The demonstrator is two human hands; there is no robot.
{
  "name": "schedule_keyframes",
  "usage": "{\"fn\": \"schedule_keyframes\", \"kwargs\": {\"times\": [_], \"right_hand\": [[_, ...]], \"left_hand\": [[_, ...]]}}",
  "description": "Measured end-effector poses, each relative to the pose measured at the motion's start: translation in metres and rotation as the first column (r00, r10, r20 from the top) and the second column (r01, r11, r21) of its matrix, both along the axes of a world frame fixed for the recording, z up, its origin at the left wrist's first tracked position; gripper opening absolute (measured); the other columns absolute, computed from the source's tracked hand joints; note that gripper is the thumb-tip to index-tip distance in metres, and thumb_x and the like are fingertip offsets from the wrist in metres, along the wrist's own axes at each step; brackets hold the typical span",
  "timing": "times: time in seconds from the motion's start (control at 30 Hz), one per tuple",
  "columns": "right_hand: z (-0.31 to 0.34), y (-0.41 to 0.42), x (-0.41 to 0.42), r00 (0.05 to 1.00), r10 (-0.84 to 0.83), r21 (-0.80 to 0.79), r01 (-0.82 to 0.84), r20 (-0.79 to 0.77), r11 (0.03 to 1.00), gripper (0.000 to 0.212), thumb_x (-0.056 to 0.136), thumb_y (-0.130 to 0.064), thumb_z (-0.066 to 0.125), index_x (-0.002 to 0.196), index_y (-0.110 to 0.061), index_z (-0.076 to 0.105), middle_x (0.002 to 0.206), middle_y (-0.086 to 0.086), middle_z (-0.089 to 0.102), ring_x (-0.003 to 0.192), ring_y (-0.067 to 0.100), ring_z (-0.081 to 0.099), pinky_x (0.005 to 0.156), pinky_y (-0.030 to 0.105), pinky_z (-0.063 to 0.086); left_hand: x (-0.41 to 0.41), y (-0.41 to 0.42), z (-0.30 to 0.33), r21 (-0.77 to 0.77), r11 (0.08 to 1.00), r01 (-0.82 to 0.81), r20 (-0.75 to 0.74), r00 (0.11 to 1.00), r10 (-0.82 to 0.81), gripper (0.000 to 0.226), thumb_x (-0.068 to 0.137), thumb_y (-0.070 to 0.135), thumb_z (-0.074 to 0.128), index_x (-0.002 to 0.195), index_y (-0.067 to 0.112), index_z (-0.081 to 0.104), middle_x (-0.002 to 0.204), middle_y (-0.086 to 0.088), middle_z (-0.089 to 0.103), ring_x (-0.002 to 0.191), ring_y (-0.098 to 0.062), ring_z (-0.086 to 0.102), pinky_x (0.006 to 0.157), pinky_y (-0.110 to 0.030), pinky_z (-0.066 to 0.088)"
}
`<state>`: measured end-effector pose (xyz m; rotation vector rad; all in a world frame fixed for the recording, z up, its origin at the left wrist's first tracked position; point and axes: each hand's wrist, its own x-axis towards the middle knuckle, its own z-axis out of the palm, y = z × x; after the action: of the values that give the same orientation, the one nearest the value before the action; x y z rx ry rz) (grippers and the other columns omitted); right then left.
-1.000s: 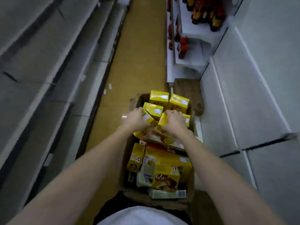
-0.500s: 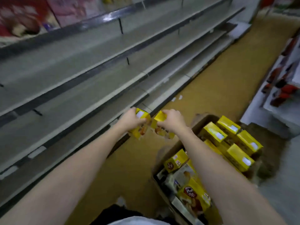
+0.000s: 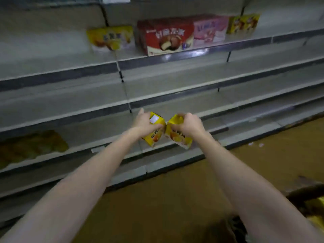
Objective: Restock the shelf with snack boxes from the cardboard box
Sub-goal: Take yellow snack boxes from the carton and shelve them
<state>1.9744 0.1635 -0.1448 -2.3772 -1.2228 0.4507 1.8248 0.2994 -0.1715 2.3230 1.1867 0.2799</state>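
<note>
Two held yellow boxes (image 3: 156, 132), four shelved boxes (image 3: 166, 38) (one red)

red box (image 3: 166, 38) carries large chinese characters, too blurred.

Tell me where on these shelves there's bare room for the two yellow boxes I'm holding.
The bare grey shelf behind both hands is free; so is its left stretch. The top shelf is crowded from the yellow packet to the red cake box.

Two yellow snack boxes, tilted, lower corners touching: left box (image 3: 155, 131) in left hand (image 3: 144, 121), right box (image 3: 178, 135) in right hand (image 3: 190, 124). Shelf (image 3: 175, 97) just beyond hands. Cardboard box (image 3: 308, 197) lower right of right arm.
</note>
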Motion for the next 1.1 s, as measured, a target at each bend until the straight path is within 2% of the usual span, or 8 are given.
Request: {"fn": "schedule_keyframes", "kwargs": {"times": [0.07,0.2,0.3,0.4,0.6,0.7,0.87,1.1], "right_hand": [[0.014,0.039,-0.029,0.999,0.040,0.059,-0.040,-0.008,0.997,0.059,0.076,-0.053,0.075,0.127,-0.026,0.061,0.115,0.012,0.069,0.108,0.034,0.063,0.088,0.039,0.054],[0.046,0.104,-0.085,0.990,0.116,0.176,-0.128,0.077,0.976,0.050,0.079,-0.049,0.072,0.123,-0.028,0.063,0.111,0.011,0.070,0.108,0.033,0.063,0.086,0.035,0.048],[0.070,0.142,-0.120,0.982,0.150,0.272,-0.177,0.116,0.946,0.043,0.080,-0.049,0.070,0.118,-0.029,0.064,0.106,0.009,0.070,0.100,0.032,0.065,0.070,0.031,0.045],[0.094,0.174,-0.146,0.978,0.143,0.350,-0.187,0.149,0.918,0.039,0.081,-0.044,0.068,0.114,-0.027,0.061,0.104,0.012,0.071,0.101,0.035,0.063,0.081,0.037,0.049],[0.137,0.225,-0.179,0.946,0.169,0.476,-0.289,0.278,0.831,0.040,0.088,-0.039,0.065,0.121,-0.019,0.057,0.111,0.011,0.066,0.105,0.036,0.055,0.091,0.046,0.045],[0.150,0.255,-0.189,0.927,0.187,0.494,-0.335,0.325,0.802,0.040,0.089,-0.042,0.065,0.122,-0.023,0.056,0.119,0.007,0.065,0.111,0.036,0.051,0.097,0.049,0.040],[0.167,0.319,-0.192,0.923,0.243,0.466,-0.362,0.297,0.807,0.038,0.091,-0.039,0.066,0.125,-0.030,0.054,0.126,0.006,0.063,0.131,0.038,0.040,0.112,0.062,0.018],[0.179,0.412,-0.183,0.894,0.346,0.394,-0.439,0.287,0.807,0.044,0.095,-0.031,0.063,0.136,-0.031,0.048,0.118,0.008,0.061,0.120,0.035,0.050,0.110,0.060,0.032]], "left_hand": [[-0.038,0.027,0.021,0.044,0.998,-0.044,0.005,0.999,0.043,0.058,0.074,0.051,0.079,0.113,0.011,0.062,0.138,-0.021,0.042,0.122,-0.035,0.050,0.095,-0.033,0.044],[-0.108,0.072,0.070,0.138,0.982,-0.128,0.095,0.989,0.116,0.053,0.063,0.048,0.087,0.101,0.018,0.065,0.124,-0.020,0.055,0.110,-0.033,0.056,0.085,-0.033,0.047],[-0.152,0.101,0.108,0.206,0.959,-0.197,0.205,0.966,0.155,0.068,0.063,0.038,0.089,0.119,0.012,0.063,0.119,-0.012,0.064,0.110,-0.029,0.059,0.091,-0.036,0.049],[-0.183,0.128,0.140,0.303,0.920,-0.251,0.271,0.948,0.169,0.055,0.067,0.038,0.086,0.112,0.013,0.066,0.110,-0.010,0.068,0.103,-0.028,0.062,0.085,-0.036,0.049],[-0.220,0.180,0.188,0.469,0.861,-0.197,0.198,0.974,0.115,0.059,0.077,0.047,0.069,0.122,0.009,0.067,0.111,-0.020,0.062,0.108,-0.037,0.057,0.088,-0.038,0.044],[-0.229,0.203,0.201,0.566,0.801,-0.195,0.126,0.981,0.150,0.047,0.084,0.043,0.069,0.121,0.014,0.066,0.112,-0.016,0.060,0.109,-0.037,0.056,0.088,-0.042,0.043],[-0.234,0.256,0.210,0.598,0.778,-0.190,0.111,0.982,0.154,0.048,0.087,0.035,0.071,0.127,0.009,0.063,0.124,-0.018,0.059,0.118,-0.039,0.053,0.102,-0.048,0.041],[-0.222,0.334,0.216,0.641,0.740,-0.203,0.021,0.969,0.247,0.046,0.090,0.028,0.066,0.133,0.012,0.058,0.135,-0.017,0.055,0.126,-0.037,0.048,0.105,-0.044,0.040]]}}
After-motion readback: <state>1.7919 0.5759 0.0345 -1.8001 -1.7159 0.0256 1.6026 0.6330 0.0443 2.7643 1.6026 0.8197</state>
